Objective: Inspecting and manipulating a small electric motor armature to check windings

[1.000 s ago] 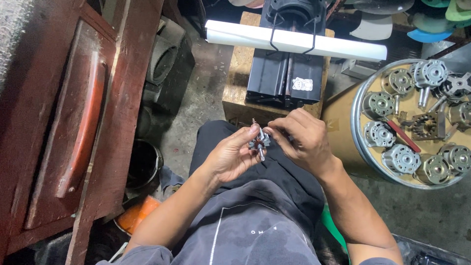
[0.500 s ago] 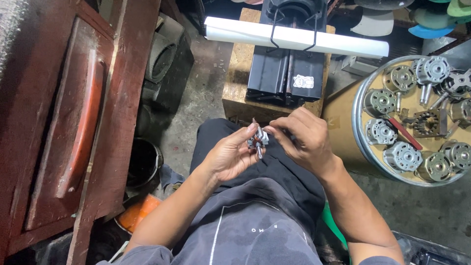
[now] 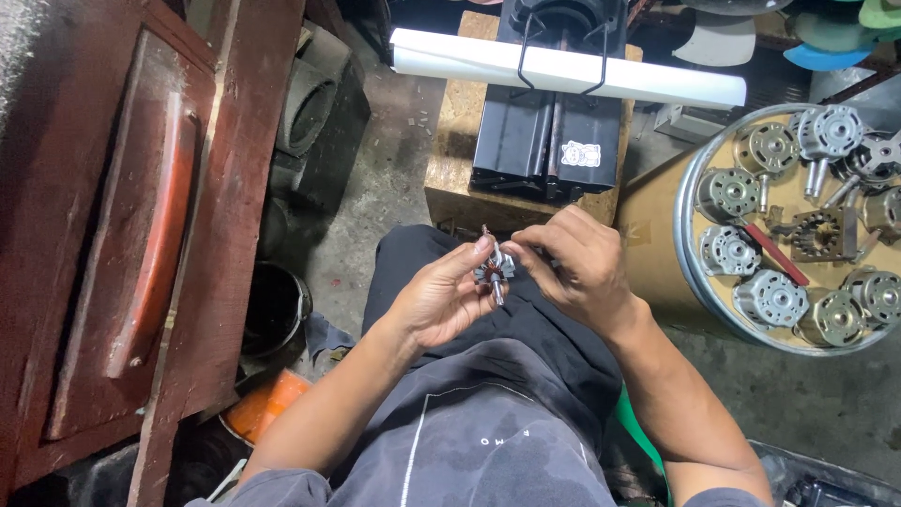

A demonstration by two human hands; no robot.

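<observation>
Here, a seated person's left hand (image 3: 439, 299) pinches a small motor rotor (image 3: 493, 270) above the lap, its position little changed from a moment earlier, while the right hand (image 3: 577, 263) pinches at its top; a round tray (image 3: 690, 188) of motors sits nearby.

The right hand (image 3: 577, 268) sits slightly lower on the rotor (image 3: 494, 270) than before; the left hand (image 3: 441, 299) barely shifts.

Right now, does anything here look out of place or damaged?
Nothing looks broken. The left hand and right hand hold a small rotor. A white tube lies slightly askew across a black box.
</observation>
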